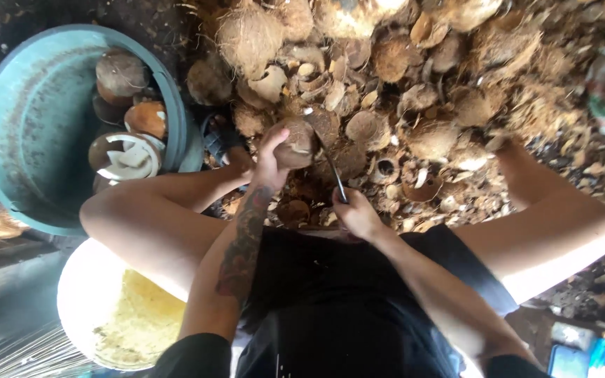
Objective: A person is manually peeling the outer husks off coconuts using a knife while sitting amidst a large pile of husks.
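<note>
left hand (269,162): centre of frame, fingers wrapped round a coconut (295,143), gripping it from the left side; tattooed forearm runs down toward lower centre.
right hand (357,213): just right of and below the left hand, clenched on the handle of a knife (332,168); handle itself hidden in the fist.
coconut: brown, husked, partly pared with pale patches showing; held above the ground litter, centre frame, a bit above mid-height.
knife: thin dark blade, slants up and left from the right fist to the coconut's right edge; tip looks to be touching the shell, can't tell if it's cutting in.
shell pile (414,77): broken husks, shell halves and fibre across the whole upper centre and upper right; whole hairy coconuts along the top edge.
green tub (15,119): big round basin, upper left of frame; holds several coconuts and opened shells with white flesh (131,155) at its right side.
white bucket (82,294): lower left, partly under the person's left knee; yellowish grated stuff (141,322) inside.
legs: bare knees spread to left and right of frame, person in black shorts (330,294), lower centre.
sandal (218,140): dark, just left of the left hand, beside the tub rim.
lower right corner: a few coloured packages, too small to tell.
</note>
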